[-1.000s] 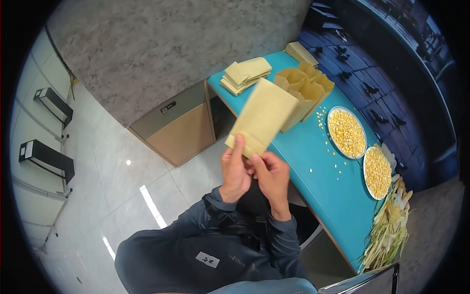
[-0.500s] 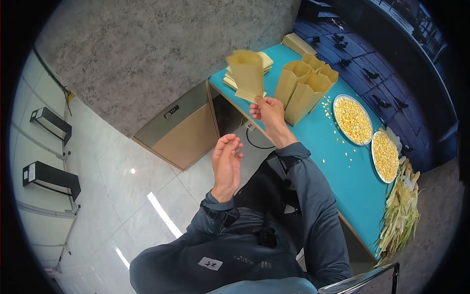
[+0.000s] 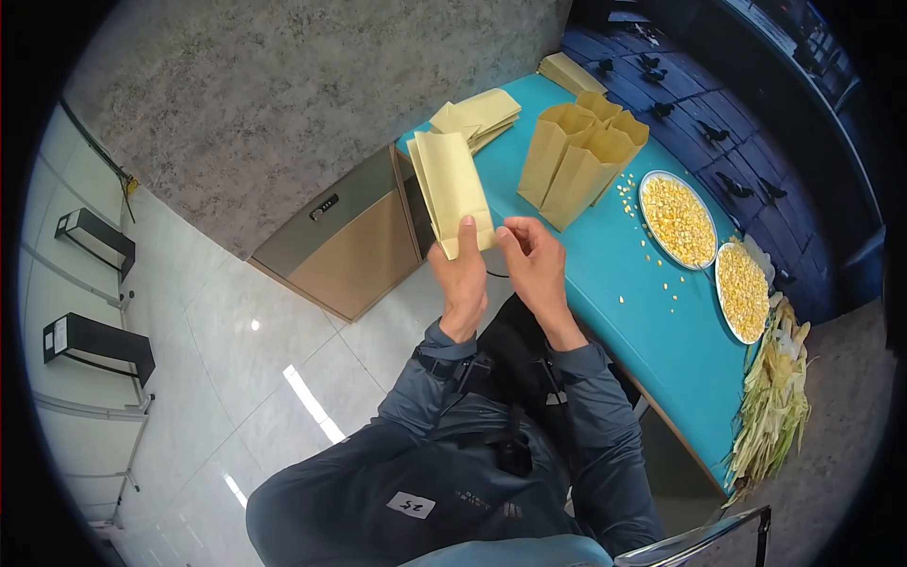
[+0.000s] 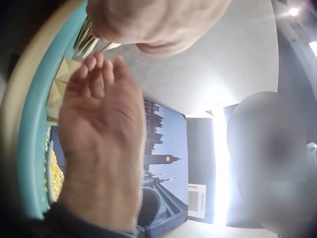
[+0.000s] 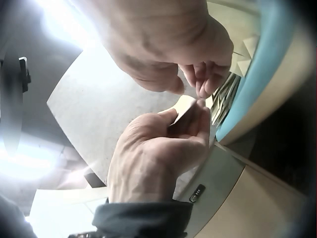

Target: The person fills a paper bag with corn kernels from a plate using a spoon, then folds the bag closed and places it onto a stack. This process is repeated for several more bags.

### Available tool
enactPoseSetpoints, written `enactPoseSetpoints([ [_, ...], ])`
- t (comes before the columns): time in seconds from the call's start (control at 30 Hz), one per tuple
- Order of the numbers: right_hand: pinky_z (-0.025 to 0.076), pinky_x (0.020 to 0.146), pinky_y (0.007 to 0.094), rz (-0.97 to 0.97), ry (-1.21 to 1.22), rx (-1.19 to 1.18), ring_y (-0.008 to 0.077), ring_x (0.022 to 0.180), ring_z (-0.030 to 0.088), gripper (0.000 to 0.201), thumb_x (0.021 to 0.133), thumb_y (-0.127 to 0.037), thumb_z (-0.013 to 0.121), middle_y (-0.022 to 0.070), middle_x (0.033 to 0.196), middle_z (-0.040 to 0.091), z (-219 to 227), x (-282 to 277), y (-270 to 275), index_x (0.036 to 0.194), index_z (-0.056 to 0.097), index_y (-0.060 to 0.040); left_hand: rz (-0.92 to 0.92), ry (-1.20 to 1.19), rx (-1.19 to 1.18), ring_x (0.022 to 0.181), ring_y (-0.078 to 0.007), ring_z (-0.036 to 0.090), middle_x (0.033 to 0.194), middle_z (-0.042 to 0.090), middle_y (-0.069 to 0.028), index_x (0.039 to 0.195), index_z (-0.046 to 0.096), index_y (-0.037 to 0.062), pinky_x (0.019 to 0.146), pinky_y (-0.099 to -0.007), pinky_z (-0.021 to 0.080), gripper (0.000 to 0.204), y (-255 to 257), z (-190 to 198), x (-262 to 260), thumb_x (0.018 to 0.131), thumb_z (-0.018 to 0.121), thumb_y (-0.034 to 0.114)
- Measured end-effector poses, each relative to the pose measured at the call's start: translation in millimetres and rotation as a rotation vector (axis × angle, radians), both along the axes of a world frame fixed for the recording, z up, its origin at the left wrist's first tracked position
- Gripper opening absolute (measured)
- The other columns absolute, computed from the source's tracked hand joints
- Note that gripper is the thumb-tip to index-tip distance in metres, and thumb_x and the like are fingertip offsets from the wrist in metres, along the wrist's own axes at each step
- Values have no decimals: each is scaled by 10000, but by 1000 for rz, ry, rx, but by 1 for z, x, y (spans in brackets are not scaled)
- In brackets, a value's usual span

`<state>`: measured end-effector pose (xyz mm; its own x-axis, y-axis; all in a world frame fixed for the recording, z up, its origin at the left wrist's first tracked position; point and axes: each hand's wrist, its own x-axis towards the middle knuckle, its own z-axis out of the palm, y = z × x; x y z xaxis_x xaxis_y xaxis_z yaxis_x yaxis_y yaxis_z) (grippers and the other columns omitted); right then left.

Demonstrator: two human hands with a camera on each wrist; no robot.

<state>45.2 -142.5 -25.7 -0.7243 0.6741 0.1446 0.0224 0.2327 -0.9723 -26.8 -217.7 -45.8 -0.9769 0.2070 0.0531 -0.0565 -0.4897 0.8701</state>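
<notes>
A tan paper bag (image 3: 452, 180) slants up from my left hand (image 3: 460, 283), which pinches its lower end with the thumb on the front face. Its top edges stand slightly apart. My right hand (image 3: 537, 274) is right beside the bag's lower corner, thumb and fingers loosely bent with a gap between them and nothing held. In the right wrist view the left hand (image 5: 153, 153) grips the bag's end (image 5: 184, 106) just below the right hand (image 5: 163, 44). The left wrist view shows the right palm (image 4: 101, 119) facing the camera, fingers relaxed.
Several opened paper bags (image 3: 576, 165) stand on the teal table (image 3: 614, 255), behind the hands. Flat bags (image 3: 482, 113) lie stacked at the left end. Two plates of corn kernels (image 3: 678, 219) sit to the right, with loose kernels around and dry husks (image 3: 770, 406) nearby.
The right hand swung the bag out toward the table, its mouth spread, then brought it back. Now the left hand holds it, and the right has let go and stays beside it.
</notes>
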Motion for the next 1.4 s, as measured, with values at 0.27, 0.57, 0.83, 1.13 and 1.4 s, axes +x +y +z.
enactPoseSetpoints([
  [0.27, 543, 712, 448, 22, -165, 145, 318, 765, 731, 416, 1026, -328, 659, 242, 849, 750, 35, -10, -3, 1063, 731, 81, -242, 644, -551, 1161, -371, 732, 1325, 706, -262, 1612, 431, -69, 967, -422, 583, 679, -12, 14, -15, 978, 664, 8],
  [0.57, 535, 723, 499, 7, -120, 17, 422, 800, 731, 387, 1028, -262, 566, 289, 875, 740, 22, -62, 26, 971, 730, 85, -1, 1054, -805, 1514, -466, 474, 1606, 515, -295, 1613, 423, -52, 1250, -495, 397, 850, -7, 11, -32, 825, 741, -26],
  [0.83, 581, 720, 402, 37, 22, -453, 282, 835, 751, 347, 1074, -174, 505, 162, 985, 790, 14, -74, 21, 1077, 755, 66, 19, 948, -662, 1499, -435, 510, 1545, 594, -263, 1528, 546, -51, 1213, -485, 442, 710, -7, 9, -26, 844, 737, -45],
  [1.13, 598, 805, 338, 24, 113, -796, 194, 975, 729, 348, 1121, -166, 483, 133, 1179, 745, 20, -32, -7, 1282, 688, 64, 52, 876, -586, 1402, -379, 615, 1399, 712, -191, 1330, 702, -7, 1153, -463, 439, 436, -27, 20, -10, 895, 685, 4],
  [1.4, 588, 733, 324, 171, 275, -769, 136, 834, 683, 278, 1156, -193, 450, 71, 1106, 742, 35, -91, 21, 1233, 664, -34, 212, 907, -531, 1408, -392, 613, 1369, 721, -187, 1299, 728, 2, 1171, -465, 461, 416, -30, 39, 6, 885, 686, -27],
])
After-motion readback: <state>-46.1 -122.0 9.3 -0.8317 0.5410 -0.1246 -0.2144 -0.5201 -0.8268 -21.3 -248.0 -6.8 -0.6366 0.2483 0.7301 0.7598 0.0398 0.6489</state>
